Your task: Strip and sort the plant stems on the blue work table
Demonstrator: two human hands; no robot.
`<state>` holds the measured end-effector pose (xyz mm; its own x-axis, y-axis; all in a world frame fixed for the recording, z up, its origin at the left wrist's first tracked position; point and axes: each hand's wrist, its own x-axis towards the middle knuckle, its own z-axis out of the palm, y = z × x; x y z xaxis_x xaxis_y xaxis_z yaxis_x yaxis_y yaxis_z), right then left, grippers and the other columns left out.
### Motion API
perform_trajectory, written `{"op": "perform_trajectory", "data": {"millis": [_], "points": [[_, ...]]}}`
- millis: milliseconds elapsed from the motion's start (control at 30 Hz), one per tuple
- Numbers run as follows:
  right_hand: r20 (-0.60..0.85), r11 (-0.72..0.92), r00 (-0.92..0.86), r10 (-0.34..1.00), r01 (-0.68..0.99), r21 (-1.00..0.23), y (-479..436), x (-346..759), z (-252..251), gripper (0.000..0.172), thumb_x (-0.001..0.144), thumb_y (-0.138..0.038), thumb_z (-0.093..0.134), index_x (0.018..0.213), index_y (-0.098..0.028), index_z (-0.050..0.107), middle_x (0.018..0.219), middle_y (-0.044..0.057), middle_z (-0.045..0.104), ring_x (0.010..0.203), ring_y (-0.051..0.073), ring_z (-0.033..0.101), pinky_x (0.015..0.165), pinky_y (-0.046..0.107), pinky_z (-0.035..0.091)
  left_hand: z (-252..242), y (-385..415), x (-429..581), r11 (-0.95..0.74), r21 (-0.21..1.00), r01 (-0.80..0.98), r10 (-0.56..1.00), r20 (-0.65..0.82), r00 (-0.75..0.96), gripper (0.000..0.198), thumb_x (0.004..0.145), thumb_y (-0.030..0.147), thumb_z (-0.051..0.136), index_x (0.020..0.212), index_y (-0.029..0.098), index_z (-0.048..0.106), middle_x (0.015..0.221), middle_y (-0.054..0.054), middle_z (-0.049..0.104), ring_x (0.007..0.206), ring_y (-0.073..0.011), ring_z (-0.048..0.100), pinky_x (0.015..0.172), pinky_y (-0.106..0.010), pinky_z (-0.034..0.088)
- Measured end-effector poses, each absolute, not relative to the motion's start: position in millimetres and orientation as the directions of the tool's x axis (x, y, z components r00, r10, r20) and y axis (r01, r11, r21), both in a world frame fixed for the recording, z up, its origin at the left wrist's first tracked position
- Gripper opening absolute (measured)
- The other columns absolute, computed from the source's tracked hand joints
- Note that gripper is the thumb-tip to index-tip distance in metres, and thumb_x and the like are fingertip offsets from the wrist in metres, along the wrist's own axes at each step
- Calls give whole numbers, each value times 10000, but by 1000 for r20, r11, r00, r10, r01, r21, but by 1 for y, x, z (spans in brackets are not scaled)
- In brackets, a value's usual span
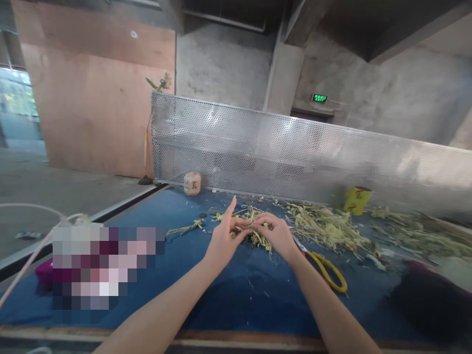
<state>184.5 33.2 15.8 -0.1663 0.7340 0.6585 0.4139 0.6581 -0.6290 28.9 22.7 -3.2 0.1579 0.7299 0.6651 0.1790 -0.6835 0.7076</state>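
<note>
1. While I watch the head feed, both bare forearms reach out toward the middle of the perforated metal panel point(295, 147), and the hands meet a little short of its foot.
2. Left hand point(224, 241): thumb and lower fingers pinched onto a small clump of stems point(258, 240); the index finger sticks up straight, pointing toward the panel, clear of the clump.
3. Right hand point(277, 235): fingers curled in, tips closed on the same clump from the other side. Fingertips of both hands are touching or nearly so; I cannot tell which.
4. The clump is pale green-yellow and stringy, and it rests on the blue table cover point(228, 295) in front of the panel's middle, partly hidden under the right hand.
5. A bigger heap of cut stems point(328, 226) is spread along the panel's foot, toward its right end.
6. Yellow-handled scissors point(328, 270) lie flat on the cover, farther from the panel than the heap, just beside the right wrist.
7. A yellow cup point(356, 200) stands against the panel's foot, right of its middle.
8. A small jar point(192, 183) stands at the panel's foot near its left end.
9. One loose sprig point(184, 228) lies alone in front of the panel's left part, near the left hand.
</note>
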Motion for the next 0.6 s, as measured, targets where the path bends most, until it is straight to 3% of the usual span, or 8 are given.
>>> {"op": "perform_trajectory", "data": {"millis": [600], "points": [[634, 667, -221, 741, 347, -659, 36, 183, 12, 117, 665, -258, 607, 580, -178, 608, 712, 38, 619, 708, 157, 570, 682, 281, 442, -6, 20, 31, -694, 683, 228, 720, 665, 197, 817, 738, 188, 527, 1342, 255, -19, 858, -22, 607, 730, -129, 566, 671, -277, 491]]}}
